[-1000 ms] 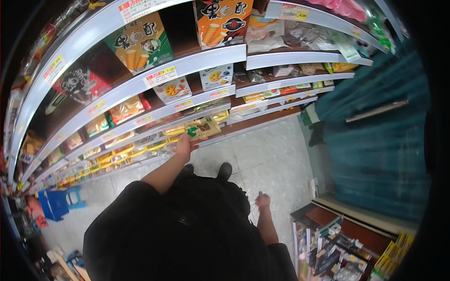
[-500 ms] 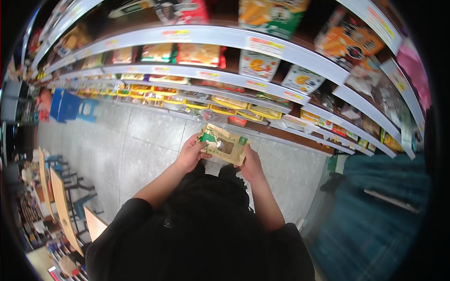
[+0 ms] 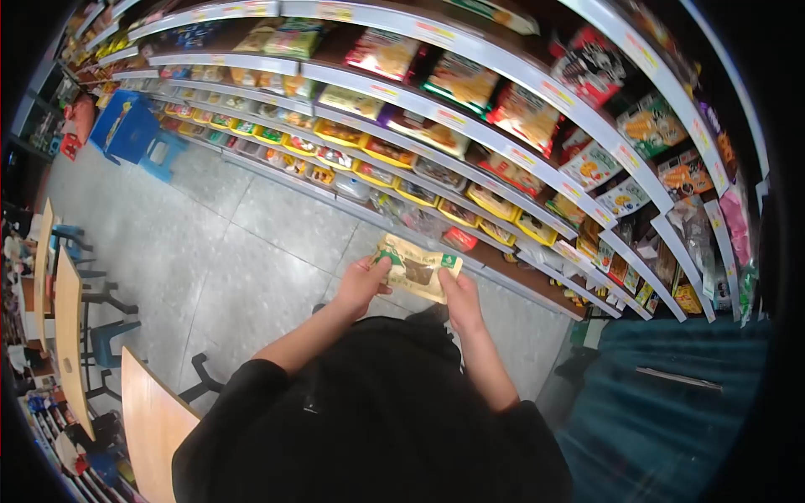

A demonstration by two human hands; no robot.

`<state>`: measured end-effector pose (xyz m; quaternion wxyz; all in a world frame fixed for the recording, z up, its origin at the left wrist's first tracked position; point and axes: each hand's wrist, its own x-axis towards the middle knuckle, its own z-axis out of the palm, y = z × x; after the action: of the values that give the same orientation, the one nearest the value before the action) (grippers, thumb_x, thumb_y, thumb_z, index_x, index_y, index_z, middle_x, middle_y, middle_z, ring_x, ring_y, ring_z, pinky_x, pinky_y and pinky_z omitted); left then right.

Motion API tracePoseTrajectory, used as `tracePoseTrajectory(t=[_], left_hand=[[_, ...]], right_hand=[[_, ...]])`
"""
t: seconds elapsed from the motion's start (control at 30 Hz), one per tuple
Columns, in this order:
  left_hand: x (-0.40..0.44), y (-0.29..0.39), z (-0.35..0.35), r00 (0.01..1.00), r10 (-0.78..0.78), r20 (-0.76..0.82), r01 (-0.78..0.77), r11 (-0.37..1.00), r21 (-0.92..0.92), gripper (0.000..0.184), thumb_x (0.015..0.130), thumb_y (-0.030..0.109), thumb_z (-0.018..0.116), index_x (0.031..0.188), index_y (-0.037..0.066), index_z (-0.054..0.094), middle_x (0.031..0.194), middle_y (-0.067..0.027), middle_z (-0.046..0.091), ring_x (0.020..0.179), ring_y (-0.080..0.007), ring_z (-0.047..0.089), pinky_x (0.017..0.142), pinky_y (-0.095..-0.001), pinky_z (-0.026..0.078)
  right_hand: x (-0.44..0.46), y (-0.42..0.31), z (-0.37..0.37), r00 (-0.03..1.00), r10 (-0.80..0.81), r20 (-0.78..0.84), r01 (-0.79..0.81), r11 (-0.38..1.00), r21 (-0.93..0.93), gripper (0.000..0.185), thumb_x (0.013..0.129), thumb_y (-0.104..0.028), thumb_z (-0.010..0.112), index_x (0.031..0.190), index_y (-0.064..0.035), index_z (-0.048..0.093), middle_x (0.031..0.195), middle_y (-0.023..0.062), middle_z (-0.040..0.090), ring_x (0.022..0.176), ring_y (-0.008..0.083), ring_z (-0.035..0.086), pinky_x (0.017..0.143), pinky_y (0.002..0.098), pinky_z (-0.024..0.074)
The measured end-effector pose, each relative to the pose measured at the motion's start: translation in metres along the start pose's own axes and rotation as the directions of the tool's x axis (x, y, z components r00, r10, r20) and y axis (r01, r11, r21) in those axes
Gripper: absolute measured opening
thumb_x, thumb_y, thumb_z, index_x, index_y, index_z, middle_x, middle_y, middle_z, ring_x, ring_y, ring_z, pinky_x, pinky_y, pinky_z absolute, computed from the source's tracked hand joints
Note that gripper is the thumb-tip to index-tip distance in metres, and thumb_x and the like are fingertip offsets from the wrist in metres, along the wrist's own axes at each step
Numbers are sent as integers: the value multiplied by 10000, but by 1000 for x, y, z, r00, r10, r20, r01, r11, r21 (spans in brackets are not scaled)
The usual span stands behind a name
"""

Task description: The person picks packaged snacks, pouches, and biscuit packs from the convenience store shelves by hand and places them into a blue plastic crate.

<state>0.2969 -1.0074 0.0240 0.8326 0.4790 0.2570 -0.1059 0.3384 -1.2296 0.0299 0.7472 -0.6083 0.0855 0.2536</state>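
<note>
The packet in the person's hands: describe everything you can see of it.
The packet is flat, tan and creased, apparently paper or film. It has green printing at its left end, a small green mark near its right and a dark, window-like middle. Its lettering is too small to read. The left hand and right hand grip opposite ends, above the floor.

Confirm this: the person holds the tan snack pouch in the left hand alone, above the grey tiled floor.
Not quite: the left hand and right hand both grip the tan snack pouch, above the grey tiled floor; the current head view shows it.
</note>
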Motion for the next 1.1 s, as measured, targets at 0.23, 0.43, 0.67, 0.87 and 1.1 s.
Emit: tracePoseTrajectory(t=[0.23, 0.43, 0.67, 0.87, 1.1], left_hand=[[-49, 50, -122, 988, 24, 152, -13, 997, -70, 263, 1005, 297, 594, 1159, 88, 636, 1056, -1, 681, 938, -92, 624, 690, -271, 526], [-74, 85, -192, 990, 54, 134, -14, 958, -285, 256, 1013, 274, 578, 1179, 85, 621, 1061, -4, 684, 909, -97, 636, 709, -261, 524], [-78, 106, -274, 989, 123, -82, -141, 952, -272, 225, 1021, 236, 552, 1163, 77, 627, 1046, -9, 684, 894, -96, 635, 700, -254, 520], [-69, 130, -363, 910, 115, -399, -221, 947, -232, 210, 1021, 220, 547, 1131, 63, 634, 1014, -5, 672, 843, -95, 625, 652, -248, 523], [-31, 223, -458, 854, 55, -518, -232, 930, -284, 247, 1025, 225, 546, 1178, 40, 601, 1061, -43, 675, 843, -133, 665, 654, -256, 548]], right_hand=[[-13, 23, 133, 999, -29, -38, 30, 999, 27, 257, 1025, -166, 548, 1165, 25, 648, 1103, 86, 699, 953, 139, 661, 842, 293, 517], [-3, 14, 229, 991, -112, 75, 116, 992, -41, 271, 1036, -165, 534, 1213, 19, 627, 1143, 82, 690, 1004, 147, 655, 904, 303, 511], [37, 28, 315, 969, 133, 210, -128, 991, -37, 249, 1030, -227, 558, 1124, -14, 647, 1000, 50, 705, 825, 122, 664, 719, 271, 540], [107, 62, 398, 831, 373, 413, -210, 898, -388, 282, 1008, -291, 603, 1027, -22, 686, 882, 18, 689, 718, 83, 619, 653, 239, 506], [221, 69, 530, 747, 424, 512, -155, 860, -486, 275, 1021, -263, 576, 1004, -12, 685, 839, 31, 672, 689, 89, 580, 654, 249, 491]])
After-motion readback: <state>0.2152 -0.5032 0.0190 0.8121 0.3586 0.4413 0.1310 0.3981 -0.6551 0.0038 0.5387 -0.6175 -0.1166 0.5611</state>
